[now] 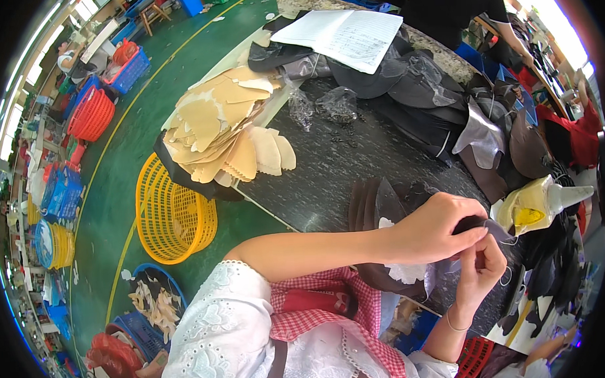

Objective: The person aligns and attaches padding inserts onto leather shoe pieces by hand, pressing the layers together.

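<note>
My left hand (444, 225) reaches across from the left and pinches a small dark piece of cut material (496, 230). From below, my right hand (482, 264) grips the same piece with bent fingers, close under the left. The part between the fingers is hidden. Just right of both hands lies a translucent squeeze bottle (540, 207) with yellow stuff inside and a pale nozzle. Beneath and left of my left wrist sits a stack of dark cut pieces (364, 203), with a torn white scrap (404, 272) near it.
The black speckled tabletop (303, 199) bears a pile of tan cut pieces (211, 139), clear plastic bags (336, 104) and an open notebook (344, 37) on dark pieces (418, 78). A yellow basket (173, 210) stands on the green floor (133, 195). Other people work farther off.
</note>
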Demonstrator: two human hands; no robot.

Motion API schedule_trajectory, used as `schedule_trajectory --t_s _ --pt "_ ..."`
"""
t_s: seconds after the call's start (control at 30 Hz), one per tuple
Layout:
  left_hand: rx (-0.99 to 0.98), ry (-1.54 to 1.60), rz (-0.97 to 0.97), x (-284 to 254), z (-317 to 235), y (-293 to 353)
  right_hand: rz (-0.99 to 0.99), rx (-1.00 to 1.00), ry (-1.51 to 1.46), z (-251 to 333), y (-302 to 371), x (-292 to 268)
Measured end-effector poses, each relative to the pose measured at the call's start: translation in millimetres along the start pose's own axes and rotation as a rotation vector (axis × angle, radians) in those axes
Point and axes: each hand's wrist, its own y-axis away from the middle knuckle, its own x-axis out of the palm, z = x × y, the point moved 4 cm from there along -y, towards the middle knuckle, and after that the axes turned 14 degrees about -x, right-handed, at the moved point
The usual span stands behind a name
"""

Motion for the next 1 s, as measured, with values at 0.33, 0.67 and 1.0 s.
schedule_trajectory --t_s 0.33,0.67,1.0 --pt "0.544 -0.444 -0.560 -5.1 -3.7 4.9 -0.604 0.171 -0.461 -5.6 -4.7 46.0" --pt "-0.311 0.922 -0.377 -17.6 20.1 36.0 -0.483 0.029 0.157 -26.1 -23.5 22.5" --pt "-0.578 0.706 -0.249 -97.4 13.2 42.1 0.946 -0.032 0.303 23.6 66.5 -45.6"
